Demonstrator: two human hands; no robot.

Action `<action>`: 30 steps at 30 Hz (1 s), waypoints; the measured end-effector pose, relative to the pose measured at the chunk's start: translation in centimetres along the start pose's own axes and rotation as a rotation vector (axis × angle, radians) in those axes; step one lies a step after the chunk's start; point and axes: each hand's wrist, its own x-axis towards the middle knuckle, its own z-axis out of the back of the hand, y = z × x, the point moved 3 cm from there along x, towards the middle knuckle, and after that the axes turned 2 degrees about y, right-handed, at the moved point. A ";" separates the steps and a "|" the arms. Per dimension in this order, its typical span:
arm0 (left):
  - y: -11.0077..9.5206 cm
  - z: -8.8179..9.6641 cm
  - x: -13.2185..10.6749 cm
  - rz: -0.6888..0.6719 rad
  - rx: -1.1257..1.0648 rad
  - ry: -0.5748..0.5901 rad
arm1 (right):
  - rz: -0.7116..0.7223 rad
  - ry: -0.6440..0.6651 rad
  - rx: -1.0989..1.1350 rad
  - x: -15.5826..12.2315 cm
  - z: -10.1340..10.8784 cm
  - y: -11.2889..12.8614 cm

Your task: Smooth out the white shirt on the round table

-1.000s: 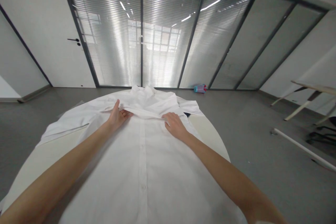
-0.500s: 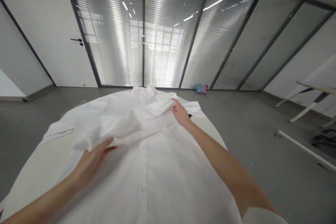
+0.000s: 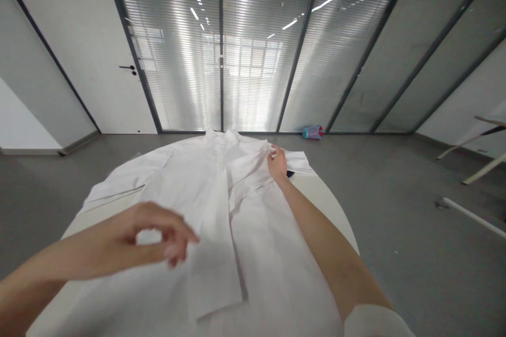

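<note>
A white button-up shirt (image 3: pixel 177 189) lies spread on a round, pale table (image 3: pixel 336 205), its collar at the far edge. Down its middle a loose flap of white cloth (image 3: pixel 215 274) hangs toward me, its lower corner near the front. Over the shirt's left part hovers my left hand (image 3: pixel 154 237), fingers loosely curled and thumb apart, with nothing in it. At the upper right of the shirt, my right hand (image 3: pixel 278 162) pinches the cloth near the shoulder. Its fingertips are partly hidden by the fabric.
Beyond the table stands a glass partition with blinds (image 3: pixel 253 63), and a white door (image 3: pixel 114 79) at left. A blue and pink object (image 3: pixel 313 132) lies on the floor by the glass. Table legs (image 3: pixel 484 168) and a white bar (image 3: pixel 472 216) are at right.
My left hand has let go of the cloth and lifted toward me. The flap held across the shirt now lies lengthwise down its middle. My right hand stays near the same spot.
</note>
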 end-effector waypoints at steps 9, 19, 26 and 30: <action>0.5 -8.4 24.0 -0.219 0.803 -0.127 | 0.004 -0.094 0.009 -1.1 0.4 -0.9; 0.2 -13.2 22.3 -0.660 1.281 0.069 | -0.062 0.019 -0.016 -1.0 0.0 -1.4; 3.3 -9.1 24.5 -0.076 0.675 -0.035 | -0.054 0.038 -0.080 -1.1 -0.1 -1.3; 4.5 -7.1 25.7 0.023 0.529 0.038 | -0.027 0.039 -0.098 -1.3 0.1 -1.1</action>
